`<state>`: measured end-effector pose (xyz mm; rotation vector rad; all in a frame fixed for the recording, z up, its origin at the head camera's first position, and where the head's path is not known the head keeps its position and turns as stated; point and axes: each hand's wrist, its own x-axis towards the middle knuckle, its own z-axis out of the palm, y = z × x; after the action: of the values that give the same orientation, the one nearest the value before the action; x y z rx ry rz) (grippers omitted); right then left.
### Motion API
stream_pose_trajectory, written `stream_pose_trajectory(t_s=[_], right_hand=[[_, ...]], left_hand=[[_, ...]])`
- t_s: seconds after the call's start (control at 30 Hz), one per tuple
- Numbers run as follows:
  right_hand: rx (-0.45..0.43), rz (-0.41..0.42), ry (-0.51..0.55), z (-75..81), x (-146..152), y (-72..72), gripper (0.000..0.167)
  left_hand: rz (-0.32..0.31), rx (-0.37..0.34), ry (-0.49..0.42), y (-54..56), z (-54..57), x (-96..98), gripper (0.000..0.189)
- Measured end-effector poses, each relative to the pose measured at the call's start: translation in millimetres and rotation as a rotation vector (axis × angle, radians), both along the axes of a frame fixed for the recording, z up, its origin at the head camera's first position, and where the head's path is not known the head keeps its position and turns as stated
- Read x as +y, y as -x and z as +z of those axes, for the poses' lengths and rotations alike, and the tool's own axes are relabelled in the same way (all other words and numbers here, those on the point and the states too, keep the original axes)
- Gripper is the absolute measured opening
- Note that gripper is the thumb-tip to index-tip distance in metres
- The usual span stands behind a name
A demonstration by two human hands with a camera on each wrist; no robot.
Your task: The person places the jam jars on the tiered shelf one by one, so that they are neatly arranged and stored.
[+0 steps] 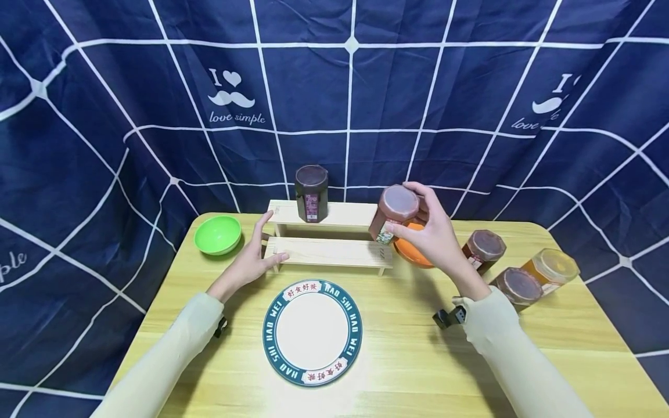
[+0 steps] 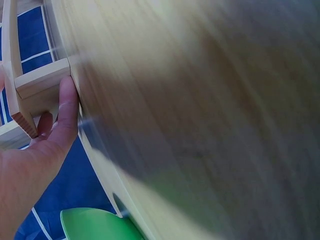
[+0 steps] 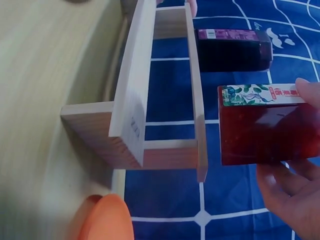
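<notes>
My right hand [image 1: 430, 233] grips a jar of red contents [image 1: 391, 216], slightly tilted, over the right end of a two-step wooden shelf rack [image 1: 330, 252]. In the right wrist view the red jar [image 3: 270, 132] shows a leafy label, its base close to the upper board, with fingers [image 3: 282, 192] wrapped on its side. My left hand [image 1: 248, 261] holds the rack's left end, thumb over the lower step. The left wrist view shows fingers [image 2: 67, 107] against the rack's end panel. A dark jar with a purple label [image 1: 312, 194] stands upright on the upper step's left part.
A green bowl [image 1: 218, 235] sits left of the rack, and an orange bowl [image 1: 413, 254] is partly hidden behind the right hand. Two dark-red jars [image 1: 483, 249] and a yellow jar [image 1: 553, 268] stand at right. A blue-rimmed plate [image 1: 312, 332] lies in front.
</notes>
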<state>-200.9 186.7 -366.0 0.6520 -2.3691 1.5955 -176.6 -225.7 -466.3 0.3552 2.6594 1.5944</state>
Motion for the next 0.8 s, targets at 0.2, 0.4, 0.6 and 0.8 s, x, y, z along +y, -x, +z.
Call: stream_pose_trajectory(t_s=[0.2, 0.4, 0.6, 0.8], right_hand=[[-0.003, 0.023, 0.015, 2.2, -11, 12.4, 0.087], [-0.007, 0.044, 0.018, 4.9, -22, 27.2, 0.086], [-0.023, 0.078, 0.036, 5.0, -31, 40.3, 0.085], [-0.058, 0.109, 0.067, 4.3, -40, 49.3, 0.084]], left_hand=[[-0.007, 0.002, -0.011, 0.6, -0.1, 0.9, 0.112], [0.001, -0.007, -0.01, -0.1, -0.1, 0.1, 0.112], [0.001, -0.014, -0.005, -0.2, 0.0, 0.0, 0.111], [0.001, -0.008, -0.002, 0.5, -0.6, 0.3, 0.111]])
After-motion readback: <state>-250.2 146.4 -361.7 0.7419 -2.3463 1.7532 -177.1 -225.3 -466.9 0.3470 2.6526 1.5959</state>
